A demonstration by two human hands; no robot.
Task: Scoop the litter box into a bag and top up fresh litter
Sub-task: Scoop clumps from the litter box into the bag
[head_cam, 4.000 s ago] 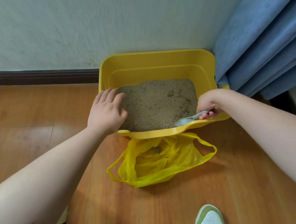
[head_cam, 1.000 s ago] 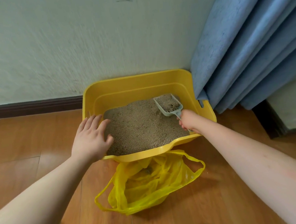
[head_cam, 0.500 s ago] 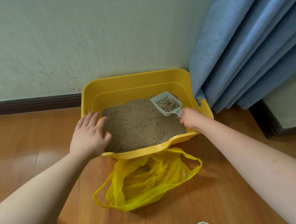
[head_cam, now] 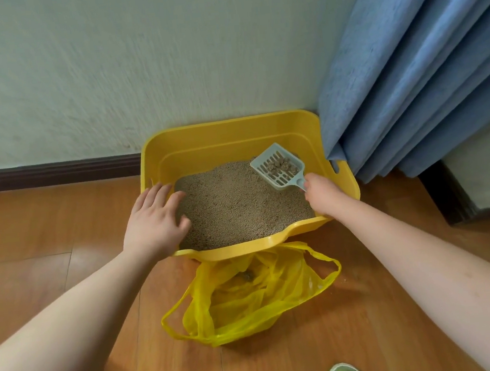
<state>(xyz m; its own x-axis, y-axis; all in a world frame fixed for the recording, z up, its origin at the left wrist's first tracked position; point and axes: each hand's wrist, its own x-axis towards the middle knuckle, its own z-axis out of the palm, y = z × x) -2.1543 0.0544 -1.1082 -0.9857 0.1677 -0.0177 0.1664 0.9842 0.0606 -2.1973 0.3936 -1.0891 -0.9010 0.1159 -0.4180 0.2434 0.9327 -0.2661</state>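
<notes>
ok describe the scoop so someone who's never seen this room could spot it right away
Find the yellow litter box on the wood floor against the wall, beside the blue curtain. Above the litter at its far right, the right hand grips the scoop by its handle. It is the only pale grey-blue thing there, with a slotted bottom and a few dark clumps in it.

Right hand (head_cam: 321,194) holds a clump-laden scoop (head_cam: 278,165) above the litter box (head_cam: 232,132); left hand (head_cam: 154,221) rests on its rim.
</notes>
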